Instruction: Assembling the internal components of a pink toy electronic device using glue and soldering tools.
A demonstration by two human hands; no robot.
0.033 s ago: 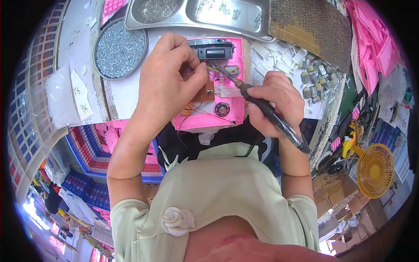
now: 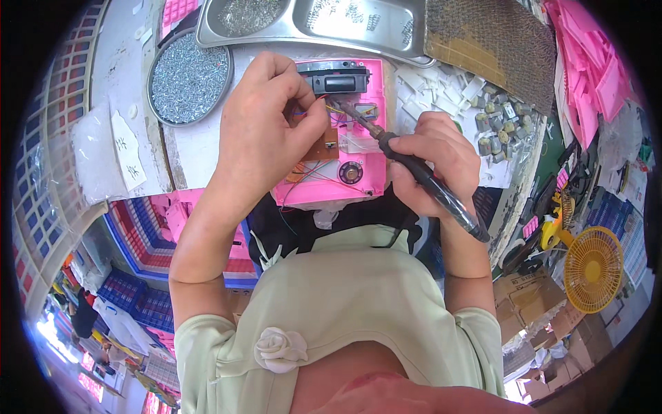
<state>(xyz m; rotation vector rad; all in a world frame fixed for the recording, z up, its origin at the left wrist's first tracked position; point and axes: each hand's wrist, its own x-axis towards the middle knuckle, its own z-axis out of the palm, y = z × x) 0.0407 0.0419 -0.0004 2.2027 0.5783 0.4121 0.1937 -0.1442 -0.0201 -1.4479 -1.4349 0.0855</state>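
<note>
A pink plastic housing (image 2: 374,145) lies open in front of me, with a brown circuit board (image 2: 324,146), a small round speaker (image 2: 350,172), a black part (image 2: 338,83) and thin coloured wires in it. My left hand (image 2: 270,127) reaches over its left side, thumb and forefinger pinched on a thin red wire (image 2: 322,97). In my right hand (image 2: 441,162) is a soldering iron (image 2: 429,181) with a black handle. Its metal tip points up and left, close to my left fingertips beside the black part. Whether the tip touches the wire I cannot tell.
A round dish of screws (image 2: 189,77) stands left of the housing. Behind it is a metal tray (image 2: 303,31) with small parts and springs. White plastic pieces (image 2: 441,90) and small motors (image 2: 500,124) lie at the right, below brown cardboard (image 2: 489,45). A yellow fan (image 2: 593,269) stands far right.
</note>
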